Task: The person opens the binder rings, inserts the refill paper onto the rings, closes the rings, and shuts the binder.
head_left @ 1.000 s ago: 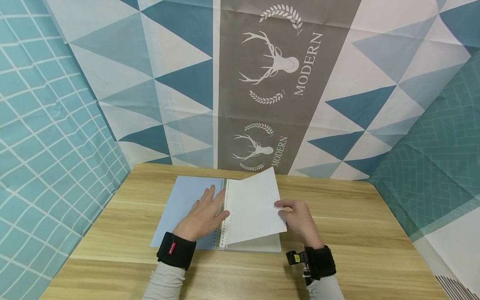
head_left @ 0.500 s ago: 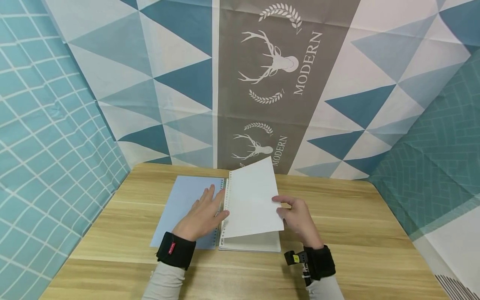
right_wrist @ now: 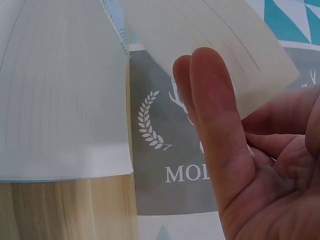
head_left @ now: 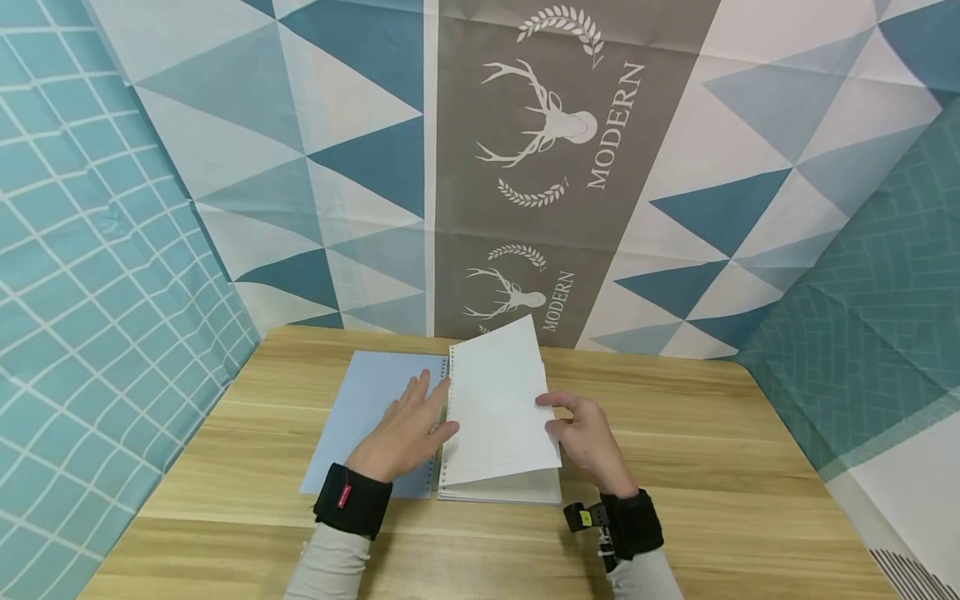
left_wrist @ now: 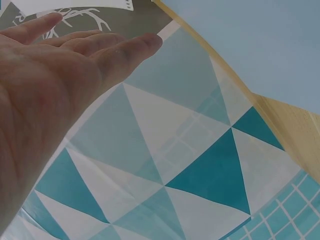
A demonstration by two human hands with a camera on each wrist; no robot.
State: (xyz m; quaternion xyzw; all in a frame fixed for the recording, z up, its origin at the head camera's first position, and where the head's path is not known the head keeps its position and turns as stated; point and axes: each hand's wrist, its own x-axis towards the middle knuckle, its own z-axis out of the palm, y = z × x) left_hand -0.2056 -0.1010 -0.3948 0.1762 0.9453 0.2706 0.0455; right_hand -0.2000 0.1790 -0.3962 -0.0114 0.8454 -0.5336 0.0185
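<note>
A ring-bound notebook lies open, its light blue cover (head_left: 352, 408) on the left and a stack of white pages (head_left: 517, 487) on the right. Above the stack, a white sheet (head_left: 498, 408) with punched holes along its left edge is raised at a slant. My right hand (head_left: 592, 433) pinches that sheet's right edge between thumb and fingers. Lined paper shows on the sheet (right_wrist: 200, 30) in the right wrist view. Over the cover and close to the binding, my left hand (head_left: 405, 433) is spread with fingers extended. The left wrist view shows the left hand (left_wrist: 55, 75) holding nothing.
The notebook is on a wooden table (head_left: 690, 467) near its back edge. Behind it hangs a patterned cloth (head_left: 375, 167), with a teal grid cloth (head_left: 90, 233) at the left. Both wrists wear black bands (head_left: 352, 500).
My right hand has moved slightly left with the sheet. The sheet's holed edge lifted, then shifted left and down beside the binding. My left hand has stayed in place.
</note>
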